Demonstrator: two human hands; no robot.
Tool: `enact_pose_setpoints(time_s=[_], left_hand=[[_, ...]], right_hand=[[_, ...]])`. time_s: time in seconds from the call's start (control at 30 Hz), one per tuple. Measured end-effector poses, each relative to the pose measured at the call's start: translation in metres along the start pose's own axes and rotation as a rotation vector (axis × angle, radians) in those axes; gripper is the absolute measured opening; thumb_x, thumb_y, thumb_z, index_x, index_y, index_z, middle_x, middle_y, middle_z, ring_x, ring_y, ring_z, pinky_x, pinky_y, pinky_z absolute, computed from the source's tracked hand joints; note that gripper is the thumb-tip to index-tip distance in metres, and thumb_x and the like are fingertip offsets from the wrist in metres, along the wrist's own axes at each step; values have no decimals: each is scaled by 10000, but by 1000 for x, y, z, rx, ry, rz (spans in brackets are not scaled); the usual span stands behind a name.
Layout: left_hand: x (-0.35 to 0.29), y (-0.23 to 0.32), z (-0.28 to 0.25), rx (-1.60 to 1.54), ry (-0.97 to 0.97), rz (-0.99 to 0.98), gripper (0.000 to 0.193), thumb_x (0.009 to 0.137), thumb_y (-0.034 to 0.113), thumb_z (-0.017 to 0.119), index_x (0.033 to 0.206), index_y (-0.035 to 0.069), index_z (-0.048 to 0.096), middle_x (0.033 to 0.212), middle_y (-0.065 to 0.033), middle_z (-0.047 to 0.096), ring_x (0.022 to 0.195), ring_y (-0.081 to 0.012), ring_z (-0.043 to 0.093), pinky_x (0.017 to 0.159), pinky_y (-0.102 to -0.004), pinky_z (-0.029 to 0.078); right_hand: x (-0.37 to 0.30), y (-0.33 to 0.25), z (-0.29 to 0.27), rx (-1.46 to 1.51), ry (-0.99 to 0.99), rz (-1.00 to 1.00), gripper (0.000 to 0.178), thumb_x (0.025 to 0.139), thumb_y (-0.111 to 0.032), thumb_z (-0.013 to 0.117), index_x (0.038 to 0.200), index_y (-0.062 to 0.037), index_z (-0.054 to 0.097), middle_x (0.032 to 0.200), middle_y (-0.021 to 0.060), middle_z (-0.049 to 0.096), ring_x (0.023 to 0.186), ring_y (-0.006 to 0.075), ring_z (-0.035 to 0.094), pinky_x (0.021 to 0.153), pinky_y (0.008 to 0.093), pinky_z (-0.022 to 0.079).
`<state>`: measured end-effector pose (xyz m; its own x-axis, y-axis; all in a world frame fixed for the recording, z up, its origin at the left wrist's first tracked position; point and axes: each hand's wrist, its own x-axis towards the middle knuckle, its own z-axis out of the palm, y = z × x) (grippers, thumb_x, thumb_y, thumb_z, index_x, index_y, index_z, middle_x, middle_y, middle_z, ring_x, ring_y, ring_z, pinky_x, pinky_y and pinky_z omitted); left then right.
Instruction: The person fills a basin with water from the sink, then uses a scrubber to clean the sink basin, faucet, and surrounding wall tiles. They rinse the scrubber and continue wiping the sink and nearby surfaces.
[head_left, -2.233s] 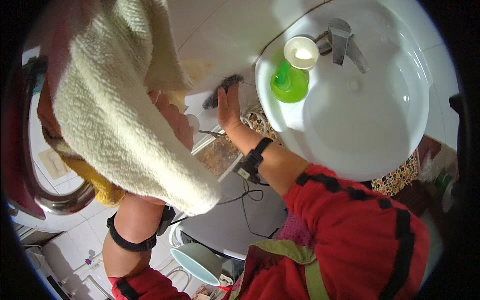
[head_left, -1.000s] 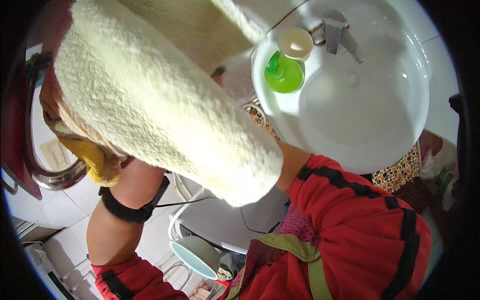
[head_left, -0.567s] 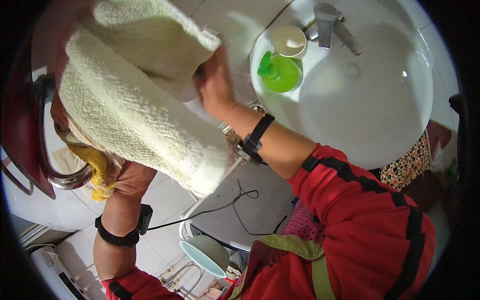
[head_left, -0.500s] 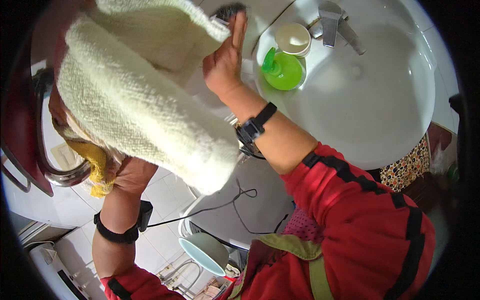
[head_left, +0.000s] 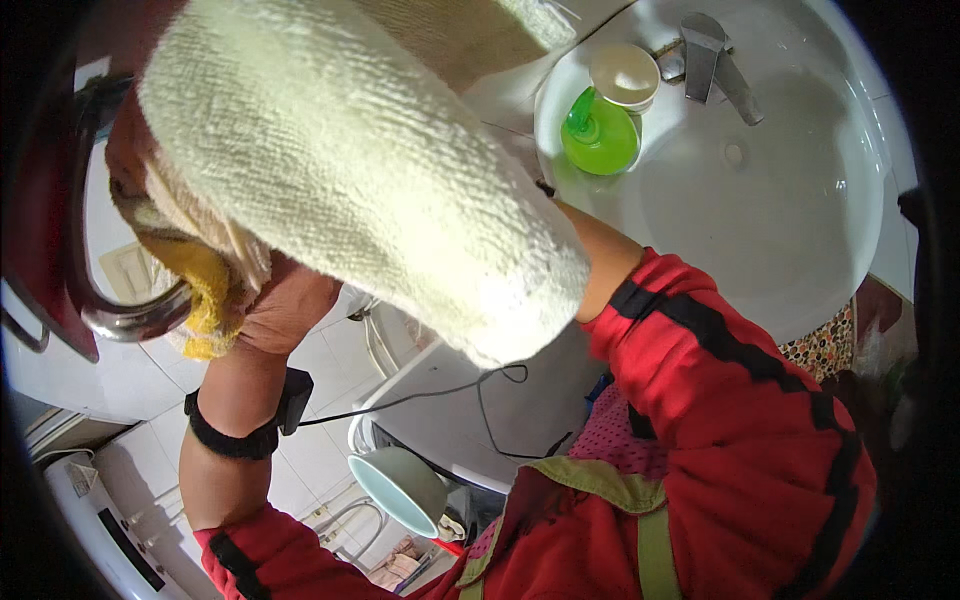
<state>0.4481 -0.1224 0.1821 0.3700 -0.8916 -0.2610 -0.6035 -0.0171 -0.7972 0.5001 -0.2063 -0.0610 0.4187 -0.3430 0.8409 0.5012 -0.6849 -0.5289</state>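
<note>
A large cream towel (head_left: 380,190) hangs in folds across the upper left. Beside it, a bunched cloth (head_left: 205,290) in yellow and pink lies against the curved end of a chrome bar (head_left: 125,322). My left hand (head_left: 290,305) is gripped into the towel bundle by the bar, its fingers mostly covered by cloth. Behind the towel's lower right part, my right hand is out of sight; only the forearm (head_left: 603,262) comes out past the towel's edge, close to the washbasin. Whether the right fingers hold anything is hidden.
A white washbasin (head_left: 800,250) with a chrome tap (head_left: 703,55) fills the upper right. On its rim stand a green pump bottle (head_left: 600,140) and a white cup (head_left: 625,75). Below, a pale green bowl (head_left: 400,490) sits near a black cable (head_left: 400,400).
The towel has swung right and now covers my right hand, which showed beyond it with straightened fingers before. My left hand has shifted slightly up and right with the cloth. The view has shifted a little.
</note>
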Motion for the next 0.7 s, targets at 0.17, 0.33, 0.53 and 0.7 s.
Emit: enact_pose_setpoints(time_s=[0.17,0.33,0.53,0.7], left_hand=[[2,9,-4,-5,-33,8,441,843,238,528,1275,155,561,1419,-103,432,1342,-285,356,1100,-481,284],[8,18,1,246,-133,75,423,844,250,525,1252,161,591,1421,-94,432,1361,-281,339,1104,-487,278],[1,23,8,-177,-241,-36,530,943,271,434,1419,52,354,1485,-191,310,1383,-344,269,1149,-457,200],[3,32,24,228,-222,-91,470,906,219,453,1324,5,465,1399,-210,428,1313,-325,396,1104,-454,322]], right_hand=[[-72,-14,-22,-76,-604,335,281,781,-107,574,1046,-147,659,1116,80,587,1091,286,528,919,427,448],[-89,-45,-131,348,-489,477,330,714,11,571,1009,-113,651,1024,92,587,974,325,560,854,417,472],[-101,19,-329,-19,-594,539,477,680,99,531,1114,-78,620,1135,155,587,1060,349,539,934,427,437],[-126,106,-413,-715,-757,491,552,791,84,548,1310,-97,499,1348,161,466,1234,354,445,1040,421,391]])
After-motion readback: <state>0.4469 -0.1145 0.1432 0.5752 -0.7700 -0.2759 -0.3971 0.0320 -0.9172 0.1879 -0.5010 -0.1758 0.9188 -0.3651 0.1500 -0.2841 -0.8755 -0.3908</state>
